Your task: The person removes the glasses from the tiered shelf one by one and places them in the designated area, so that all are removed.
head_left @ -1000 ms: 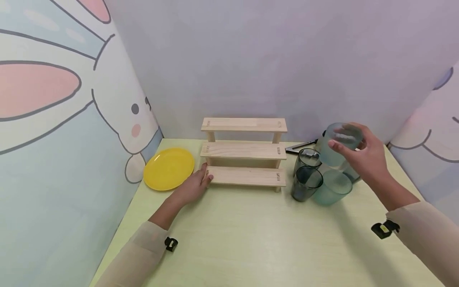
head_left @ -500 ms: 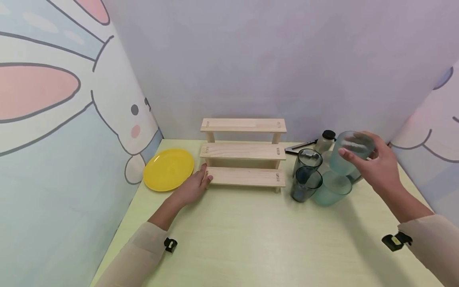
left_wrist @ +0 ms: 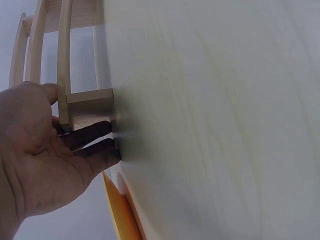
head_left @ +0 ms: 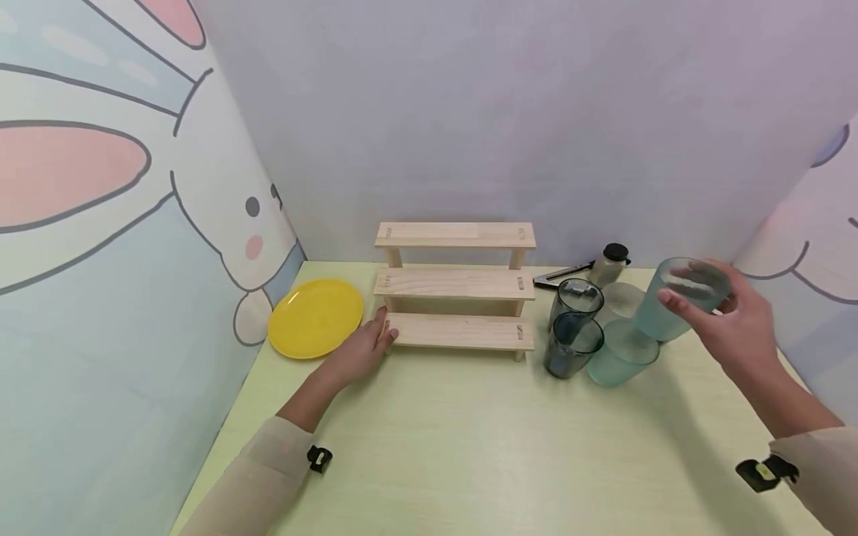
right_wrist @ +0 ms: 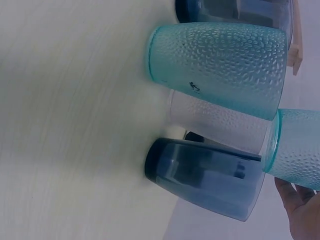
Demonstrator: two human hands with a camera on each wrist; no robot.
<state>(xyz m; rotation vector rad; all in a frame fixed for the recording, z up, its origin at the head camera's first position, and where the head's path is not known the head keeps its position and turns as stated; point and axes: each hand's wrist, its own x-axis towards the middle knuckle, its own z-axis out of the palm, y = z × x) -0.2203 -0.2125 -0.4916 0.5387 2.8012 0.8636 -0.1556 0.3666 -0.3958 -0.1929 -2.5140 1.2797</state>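
At the left end of a three-step wooden display stand point(head_left: 459, 330), my left hand point(head_left: 358, 351) grips the lowest step, thumb over its edge and other fingers at its side. In the left wrist view, those fingers point(left_wrist: 92, 145) reach down to the tabletop. My right hand point(head_left: 740, 324) holds a teal frosted tumbler point(head_left: 660, 316) in the air, tilted, at the right of the cup group. Below it stand another teal tumbler point(head_left: 618, 365), a clear tumbler point(head_left: 625, 296) and two dark glasses point(head_left: 570, 361). The right wrist view shows another dark glass point(right_wrist: 210, 175) under the held tumbler.
A yellow plate point(head_left: 315, 320) lies left of the stand. Behind the cups are a black-capped bottle point(head_left: 608, 266) and a black-handled metal tool point(head_left: 559, 275). Walls point(head_left: 456, 112) close in the back and both sides of the table point(head_left: 469, 447).
My right hand has carried the teal tumbler rightward and toward me, lower in the view, uncovering the black-capped bottle and clear tumbler. My left hand keeps its place on the stand.
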